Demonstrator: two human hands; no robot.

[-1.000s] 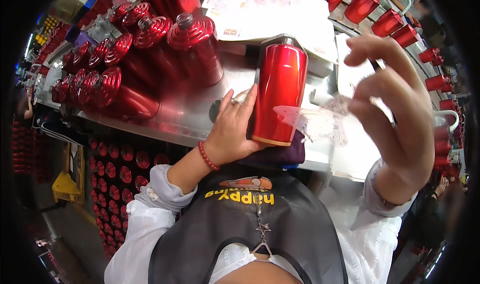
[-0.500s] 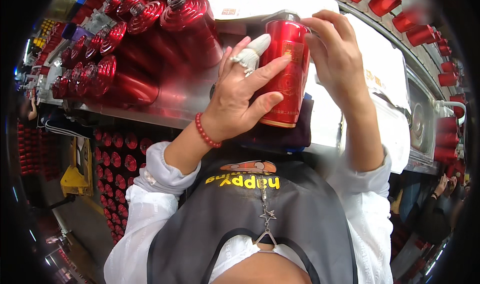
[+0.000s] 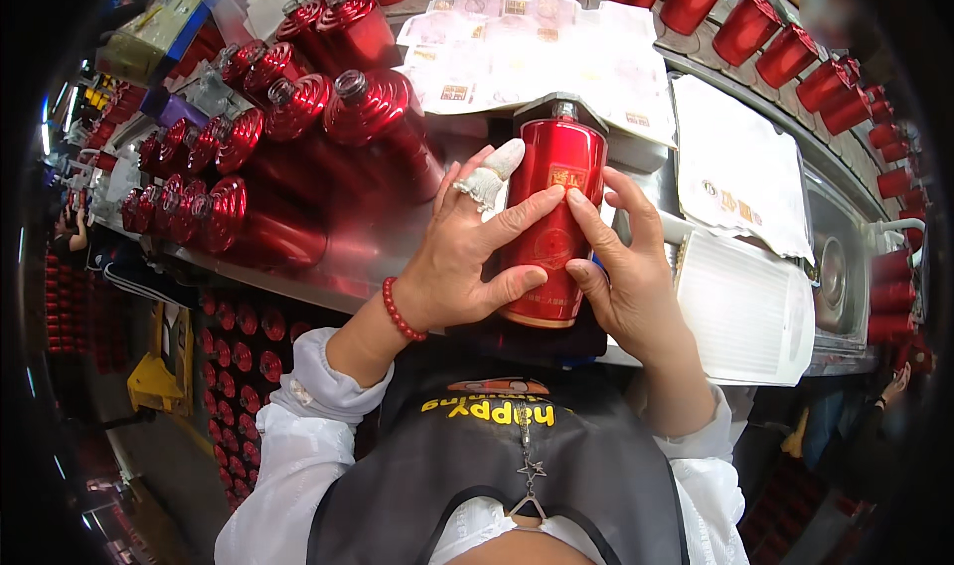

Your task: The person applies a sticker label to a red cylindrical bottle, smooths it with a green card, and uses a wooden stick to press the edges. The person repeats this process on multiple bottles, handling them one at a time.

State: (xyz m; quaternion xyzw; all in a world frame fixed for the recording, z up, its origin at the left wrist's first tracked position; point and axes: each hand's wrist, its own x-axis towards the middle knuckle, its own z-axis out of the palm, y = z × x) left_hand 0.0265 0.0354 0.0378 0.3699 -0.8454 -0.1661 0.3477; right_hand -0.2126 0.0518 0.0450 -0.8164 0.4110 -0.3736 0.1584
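Note:
A glossy red bottle (image 3: 545,257) with a short glass neck lies tilted in a holder in front of me, with a small gold-lettered label (image 3: 567,178) on its upper body. My left hand (image 3: 462,247) lies along the bottle's left side, fingers spread. Its index fingertip touches the lower edge of the label, and the thumb rests lower down; one finger wears a white finger cover (image 3: 489,175). From the right, my right hand (image 3: 628,267) puts its index fingertip on the label's edge and its thumb against the bottle's side. Its other fingers are loosely bent, off the bottle.
Several red bottles (image 3: 383,118) stand close on the metal table at left. White moulded trays (image 3: 537,53) lie behind, and a ribbed white tray (image 3: 745,302) sits at right. A conveyor (image 3: 686,43) carries red bottles along the back. Other people are partly visible at both sides.
My right hand has come down from the bottle's neck to the label and lower body. The left hand keeps about the same place on the bottle. The view has shifted.

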